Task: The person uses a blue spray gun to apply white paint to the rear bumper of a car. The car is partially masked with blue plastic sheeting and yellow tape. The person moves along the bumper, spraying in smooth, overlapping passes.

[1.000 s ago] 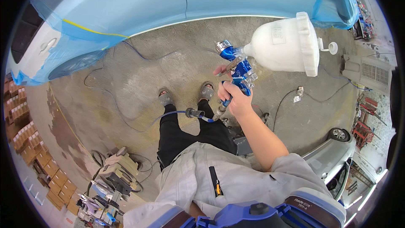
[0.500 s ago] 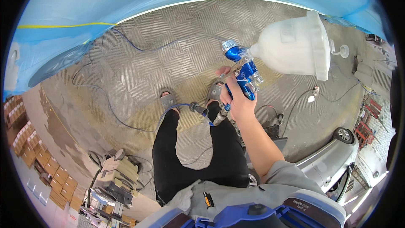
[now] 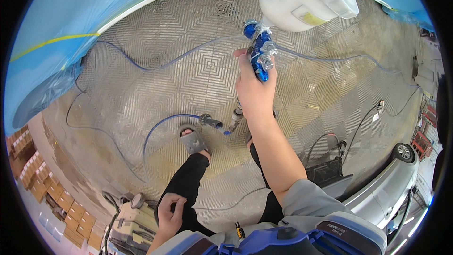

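My right hand (image 3: 255,92) is wrapped round the grip of a blue spray gun (image 3: 260,59) with silver knobs. A large whitish plastic cup (image 3: 302,2) sits on top of the gun, reaching toward the blue sheeting. Below the hand hangs a metal hose fitting (image 3: 236,118), partly hidden by my wrist. Beside it, a dark tubular piece (image 3: 210,121) sits on a blue hose (image 3: 158,125). My left hand (image 3: 171,215) is at my left thigh, its fingers loosely curled with nothing visible in them.
Blue masking film (image 3: 56,23) covers a large body ahead and to the left. Air hose (image 3: 155,66) winds across the grooved floor. A beige machine (image 3: 134,222) stands at the lower left, cartons (image 3: 56,191) beyond it. A silver car (image 3: 382,193) is at the right, near a black panel (image 3: 325,172).
My right hand has moved the spray gun left and forward, toward the sheeting, and the cup has tilted. My left hand has come into view. My feet and legs have shifted.
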Motion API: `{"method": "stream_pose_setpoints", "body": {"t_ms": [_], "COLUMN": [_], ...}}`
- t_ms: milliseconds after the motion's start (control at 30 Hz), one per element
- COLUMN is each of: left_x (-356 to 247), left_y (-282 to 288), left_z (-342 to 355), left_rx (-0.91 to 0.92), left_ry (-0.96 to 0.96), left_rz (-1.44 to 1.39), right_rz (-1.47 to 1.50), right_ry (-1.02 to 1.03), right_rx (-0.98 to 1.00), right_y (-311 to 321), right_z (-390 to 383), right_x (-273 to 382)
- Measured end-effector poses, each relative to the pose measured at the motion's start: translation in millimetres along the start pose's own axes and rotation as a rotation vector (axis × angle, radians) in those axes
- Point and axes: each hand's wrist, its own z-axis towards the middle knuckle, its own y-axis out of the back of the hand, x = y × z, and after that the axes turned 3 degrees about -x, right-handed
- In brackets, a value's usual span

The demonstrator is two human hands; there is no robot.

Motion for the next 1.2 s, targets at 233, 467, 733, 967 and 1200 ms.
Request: {"method": "stream_pose_setpoints", "body": {"t_ms": [233, 467, 733, 967, 1200], "left_x": [-29, -71, -85, -76, -72], "left_y": [-59, -74, -58, -44, -31], "left_z": [121, 177, 193, 202, 207], "left_rx": [0.113, 0.200, 0.143, -0.047, -0.296], "left_ry": [-0.285, -0.595, -0.774, -0.812, -0.817], "left_rz": [0.043, 0.186, 0.451, 0.438, 0.302], "right_rz": [-0.095, -0.189, -0.421, -0.436, -0.457], "right_ry": [0.010, 0.253, 0.373, 0.453, 0.514], "right_rx": [0.044, 0.090, 0.180, 0.291, 0.386], "right_y": [8, 0, -29, -45, -56], "right_z": [38, 64, 49, 10, -16], "right_x": [-42, -66, -62, -58, -57]}}
